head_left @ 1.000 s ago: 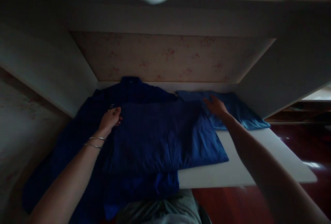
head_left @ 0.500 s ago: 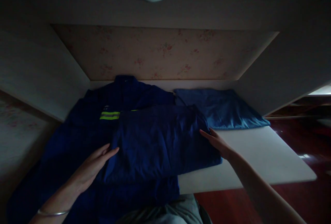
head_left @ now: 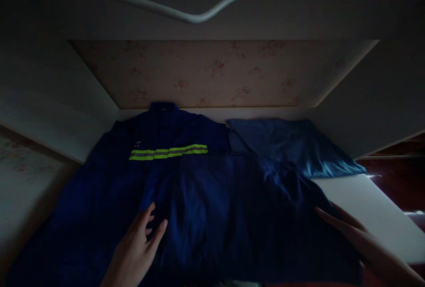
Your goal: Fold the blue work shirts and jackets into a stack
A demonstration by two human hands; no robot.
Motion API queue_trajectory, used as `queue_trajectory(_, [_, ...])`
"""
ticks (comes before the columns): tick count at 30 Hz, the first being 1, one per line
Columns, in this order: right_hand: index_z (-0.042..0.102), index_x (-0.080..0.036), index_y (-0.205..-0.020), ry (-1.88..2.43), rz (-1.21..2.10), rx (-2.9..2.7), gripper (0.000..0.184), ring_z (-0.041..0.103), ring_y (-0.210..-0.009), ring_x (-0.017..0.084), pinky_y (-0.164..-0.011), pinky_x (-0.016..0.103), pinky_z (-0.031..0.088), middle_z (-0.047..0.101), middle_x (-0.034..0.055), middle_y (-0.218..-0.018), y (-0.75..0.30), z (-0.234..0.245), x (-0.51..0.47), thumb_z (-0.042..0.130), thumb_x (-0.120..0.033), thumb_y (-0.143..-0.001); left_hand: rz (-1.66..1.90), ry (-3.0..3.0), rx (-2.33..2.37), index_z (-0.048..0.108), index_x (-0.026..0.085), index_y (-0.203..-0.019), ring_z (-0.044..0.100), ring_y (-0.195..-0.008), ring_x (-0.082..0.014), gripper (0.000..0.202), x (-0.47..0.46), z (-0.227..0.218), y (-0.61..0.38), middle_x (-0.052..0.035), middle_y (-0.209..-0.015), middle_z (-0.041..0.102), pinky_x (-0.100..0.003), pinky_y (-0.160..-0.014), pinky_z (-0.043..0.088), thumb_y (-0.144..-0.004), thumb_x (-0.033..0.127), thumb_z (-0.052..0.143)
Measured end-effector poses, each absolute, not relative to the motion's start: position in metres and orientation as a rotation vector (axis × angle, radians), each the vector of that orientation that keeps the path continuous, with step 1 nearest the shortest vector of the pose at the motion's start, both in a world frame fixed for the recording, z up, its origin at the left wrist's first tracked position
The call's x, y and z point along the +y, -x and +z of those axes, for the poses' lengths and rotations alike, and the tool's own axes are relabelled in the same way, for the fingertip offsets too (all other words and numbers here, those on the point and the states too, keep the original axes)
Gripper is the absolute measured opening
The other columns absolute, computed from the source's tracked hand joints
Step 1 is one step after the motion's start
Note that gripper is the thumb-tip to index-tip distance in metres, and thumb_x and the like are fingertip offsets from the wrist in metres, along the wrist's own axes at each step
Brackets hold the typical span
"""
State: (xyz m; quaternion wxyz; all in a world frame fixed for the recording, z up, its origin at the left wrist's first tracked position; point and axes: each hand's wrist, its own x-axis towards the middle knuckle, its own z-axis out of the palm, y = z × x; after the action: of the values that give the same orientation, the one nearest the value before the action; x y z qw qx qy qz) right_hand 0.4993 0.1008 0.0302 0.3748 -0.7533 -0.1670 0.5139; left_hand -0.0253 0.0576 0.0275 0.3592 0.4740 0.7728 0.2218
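A folded navy garment (head_left: 239, 216), its exact kind unclear, fills the front middle and overlaps a navy work jacket (head_left: 109, 198). The jacket lies spread out, collar at the back, with a yellow-green and grey reflective band across its chest. My left hand (head_left: 136, 245) is at the folded garment's left edge, over the jacket; its fingers are apart, and the thumb tip is close to the cloth. At the right edge, my right hand (head_left: 358, 238) has its thumb over the fabric and its fingers on the outer side, pinching it. The lower edge of the garment is dark.
A blue-grey satin-like cloth (head_left: 285, 141) lies flat at the back right on a white board (head_left: 375, 212). Floral wallpaper (head_left: 212, 74) stands behind, framed by side panels. A pale bent cable or tube (head_left: 195, 17) hangs across the top. Reddish floor shows at the right.
The folded garment has come nearer and to the right, looking larger and uncovering more of the jacket's reflective band. My right hand has moved right and down; my left hand is lower, fingers more spread.
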Motion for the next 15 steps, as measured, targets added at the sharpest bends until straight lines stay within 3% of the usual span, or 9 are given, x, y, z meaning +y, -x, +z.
queue_trajectory(3, [0.058, -0.028, -0.137, 1.978, 1.368, -0.383, 0.082, 0.074, -0.096, 0.032, -0.077, 0.039, 0.063, 0.076, 0.0106, -0.114, -0.498, 0.007, 0.093, 0.086, -0.048, -0.062, 0.63, -0.885, 1.822, 0.05, 0.016, -0.14, 0.054, -0.132, -0.0305, 0.08, 0.067, 0.029, 0.002, -0.0167, -0.147, 0.053, -0.041, -0.109, 0.046, -0.077, 0.063, 0.064])
queue_trajectory(9, [0.062, -0.027, -0.128, 1.779, 1.351, -0.707, 0.066, 0.07, -0.108, 0.032, -0.093, 0.043, 0.06, 0.076, 0.003, -0.114, -0.483, -0.016, 0.103, 0.08, -0.052, -0.069, 0.649, -0.453, 1.517, 0.059, 0.024, -0.132, 0.053, -0.134, -0.025, 0.065, 0.083, 0.05, -0.036, -0.0062, -0.141, 0.06, -0.037, -0.11, 0.046, -0.076, 0.052, 0.076])
queue_trajectory(12, [0.065, -0.029, -0.127, 1.72, 1.355, -0.798, 0.057, 0.071, -0.104, 0.03, -0.094, 0.042, 0.06, 0.075, 0.0017, -0.116, -0.49, -0.001, 0.116, 0.076, -0.052, -0.076, 0.504, -0.44, 1.613, 0.067, 0.023, -0.12, 0.06, -0.126, -0.0267, 0.06, 0.093, 0.058, -0.061, -0.0064, -0.128, 0.07, -0.038, -0.106, 0.05, -0.069, 0.051, 0.082])
queue_trajectory(15, [0.066, -0.03, -0.126, 1.669, 1.362, -0.83, 0.054, 0.073, -0.098, 0.03, -0.088, 0.043, 0.062, 0.076, 0.0028, -0.114, -0.497, 0.026, 0.143, 0.075, -0.05, -0.077, 0.399, -0.308, 1.631, 0.07, 0.016, -0.109, 0.072, -0.103, -0.032, 0.053, 0.11, 0.063, -0.088, -0.0113, -0.101, 0.078, -0.043, -0.092, 0.057, -0.068, 0.048, 0.082])
